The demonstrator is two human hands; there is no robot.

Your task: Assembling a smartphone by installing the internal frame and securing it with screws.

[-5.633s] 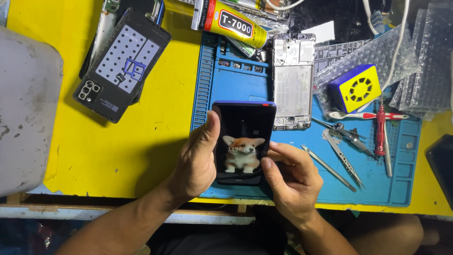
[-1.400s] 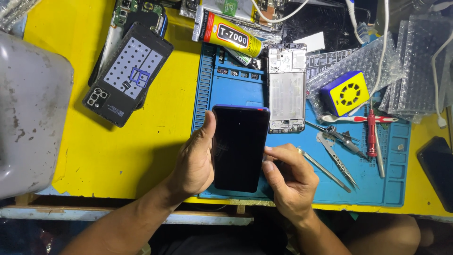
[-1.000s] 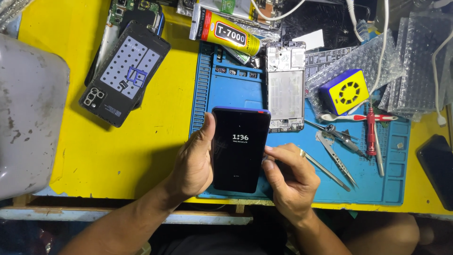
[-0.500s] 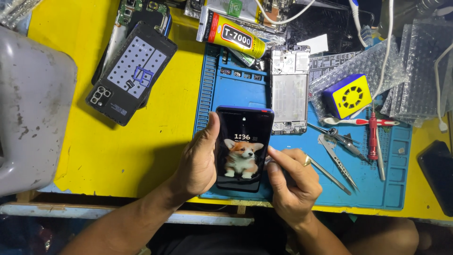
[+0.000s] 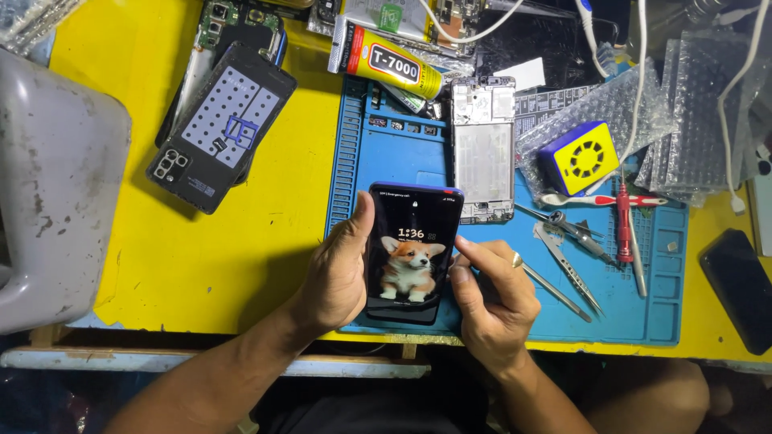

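A black smartphone point(image 5: 412, 251) is lit up, with a picture of a small dog and a clock on its screen. My left hand point(image 5: 338, 273) grips its left edge, thumb along the side. My right hand point(image 5: 492, 291) holds the right edge, fingers curled and thumb at the screen's side. The phone hovers over the near part of a blue work mat point(image 5: 386, 153) on a yellow table point(image 5: 241, 241).
On the mat lie a bare phone frame point(image 5: 482, 149), tweezers point(image 5: 567, 257), a red screwdriver point(image 5: 623, 221) and a toothbrush point(image 5: 599, 200). A yellow glue tube point(image 5: 386, 63), a back cover point(image 5: 221, 124), a yellow-blue box point(image 5: 581, 157), bubble wrap point(image 5: 700, 120) and a grey container point(image 5: 48, 193) surround it.
The phone's screen went from showing the dog picture to dark, then lit again with a clock and the dog picture. Both hands stayed on the phone.
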